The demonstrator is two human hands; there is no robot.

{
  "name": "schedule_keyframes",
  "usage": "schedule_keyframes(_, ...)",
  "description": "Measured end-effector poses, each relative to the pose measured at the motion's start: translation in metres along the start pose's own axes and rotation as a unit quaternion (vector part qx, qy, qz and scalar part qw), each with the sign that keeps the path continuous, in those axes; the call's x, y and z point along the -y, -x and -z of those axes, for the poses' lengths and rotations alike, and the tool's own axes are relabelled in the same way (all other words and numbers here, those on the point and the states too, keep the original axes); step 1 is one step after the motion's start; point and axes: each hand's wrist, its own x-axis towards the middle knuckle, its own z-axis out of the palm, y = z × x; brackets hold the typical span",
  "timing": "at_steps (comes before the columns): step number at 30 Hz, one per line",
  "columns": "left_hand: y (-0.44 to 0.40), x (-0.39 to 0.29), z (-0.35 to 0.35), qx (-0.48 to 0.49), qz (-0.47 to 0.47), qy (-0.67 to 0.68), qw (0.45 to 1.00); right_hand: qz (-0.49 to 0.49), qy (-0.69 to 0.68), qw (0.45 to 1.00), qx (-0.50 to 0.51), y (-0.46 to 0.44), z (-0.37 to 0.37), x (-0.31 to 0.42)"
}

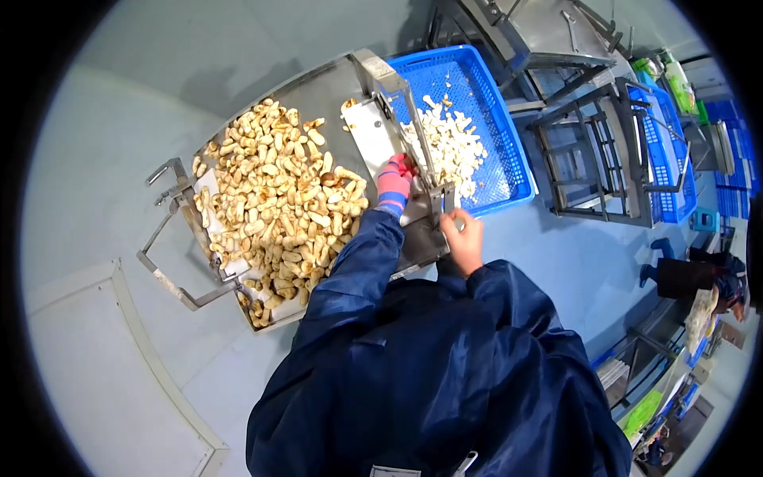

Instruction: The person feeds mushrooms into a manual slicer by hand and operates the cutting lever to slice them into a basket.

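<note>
We are working at a steel table (pixel 332 99), where the mushrooms (pixel 278 191) are lying heaped, while pale pieces (pixel 451 143) are lying in the blue basket (pixel 509 131). Our pink-gloved left hand (pixel 395 179) is reaching to the metal frame (pixel 383 70) by the white board (pixel 368 131); its fingertips are hiding, so we cannot tell what they grip. Our bare right hand (pixel 464 240) is curling its fingers by the frame's near end, its hold unclear. Working well, we judge, is calling for fingertips clear of the frame's bar.
</note>
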Motion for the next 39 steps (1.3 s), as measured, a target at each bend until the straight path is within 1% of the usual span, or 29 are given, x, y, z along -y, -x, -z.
schedule_keyframes(1,0.005,-0.015,0.003,0.015,0.024,0.200,0.979,-0.069,0.008,0.997,0.033,-0.007,0.006,0.021)
schedule_keyframes(2,0.004,-0.015,0.005,0.022,0.039,0.141,0.989,-0.074,-0.004,0.997,0.030,-0.010,0.006,0.034)
schedule_keyframes(4,0.003,-0.020,0.006,0.022,0.040,0.053,0.998,0.018,-0.006,1.000,0.007,-0.004,0.000,0.006)
schedule_keyframes(6,0.004,-0.028,0.011,0.020,0.019,0.027,0.999,0.018,-0.006,0.999,0.033,0.004,-0.006,-0.038)
schedule_keyframes(7,0.007,-0.027,0.012,0.022,0.011,0.013,1.000,0.014,-0.006,0.999,0.045,0.007,-0.007,-0.043)
schedule_keyframes(10,0.007,-0.026,0.014,0.004,-0.020,-0.002,1.000,0.017,-0.031,0.999,0.021,0.010,-0.011,-0.053)
schedule_keyframes(14,0.007,-0.027,0.011,0.005,0.013,0.022,1.000,0.013,-0.032,0.999,0.024,0.007,-0.008,-0.035)
schedule_keyframes(15,0.005,-0.024,0.009,-0.001,0.011,-0.018,1.000,0.003,-0.021,1.000,0.019,0.004,-0.006,-0.029)
schedule_keyframes(17,0.002,-0.016,0.006,0.022,0.019,0.053,0.998,-0.028,-0.002,1.000,0.014,-0.008,0.006,0.030)
schedule_keyframes(18,0.000,-0.013,0.006,0.034,0.021,0.086,0.995,-0.041,0.018,0.999,0.029,-0.014,0.009,0.045)
schedule_keyframes(19,-0.003,-0.006,0.003,0.039,0.027,0.082,0.996,-0.003,0.018,1.000,0.019,-0.010,0.006,0.032)
schedule_keyframes(20,-0.004,-0.008,0.005,0.040,0.018,0.047,0.998,0.039,0.018,0.999,0.009,-0.008,0.002,0.012)
schedule_keyframes(22,-0.003,-0.012,0.007,0.038,0.002,-0.019,0.999,0.002,0.012,0.999,0.037,0.002,-0.004,-0.031)
schedule_keyframes(23,0.000,-0.012,0.008,0.032,-0.014,-0.031,0.999,-0.020,0.008,0.998,0.053,0.008,-0.005,-0.037)
schedule_keyframes(26,-0.006,-0.005,-0.002,-0.030,0.068,0.060,0.995,-0.005,-0.003,1.000,0.028,0.009,-0.007,-0.041)
schedule_keyframes(27,-0.008,-0.001,-0.009,-0.022,0.082,0.117,0.990,-0.003,-0.004,1.000,0.017,0.009,-0.006,-0.039)
schedule_keyframes(30,-0.011,-0.050,-0.006,-0.009,0.159,0.152,0.975,0.003,0.002,1.000,0.015,0.009,-0.007,-0.028)
schedule_keyframes(32,-0.019,-0.060,-0.002,0.002,0.084,0.213,0.973,0.003,0.025,0.999,0.024,0.005,-0.003,-0.026)
schedule_keyframes(33,-0.017,-0.063,-0.002,0.012,0.050,0.243,0.969,-0.022,0.016,0.999,0.034,0.006,-0.003,-0.025)
schedule_keyframes(34,-0.014,-0.068,-0.002,0.023,0.018,0.272,0.962,-0.017,0.019,0.999,0.037,0.007,-0.003,-0.026)
schedule_keyframes(35,-0.008,-0.089,0.022,0.047,-0.020,0.097,0.994,-0.011,0.022,0.999,0.040,0.006,-0.002,-0.027)
schedule_keyframes(36,0.004,-0.130,0.050,0.044,-0.001,-0.055,0.998,-0.004,0.024,0.999,0.041,0.005,-0.002,-0.028)
schedule_keyframes(37,-0.015,-0.094,0.067,0.082,-0.064,-0.266,0.958,-0.009,0.013,0.999,0.047,0.004,0.000,-0.027)
schedule_keyframes(38,-0.021,-0.080,0.086,0.087,-0.096,-0.470,0.873,-0.013,0.001,0.999,0.050,0.004,0.000,-0.026)
schedule_keyframes(39,-0.021,-0.079,0.099,0.129,-0.029,-0.610,0.781,-0.019,-0.011,0.998,0.053,0.005,0.000,-0.025)
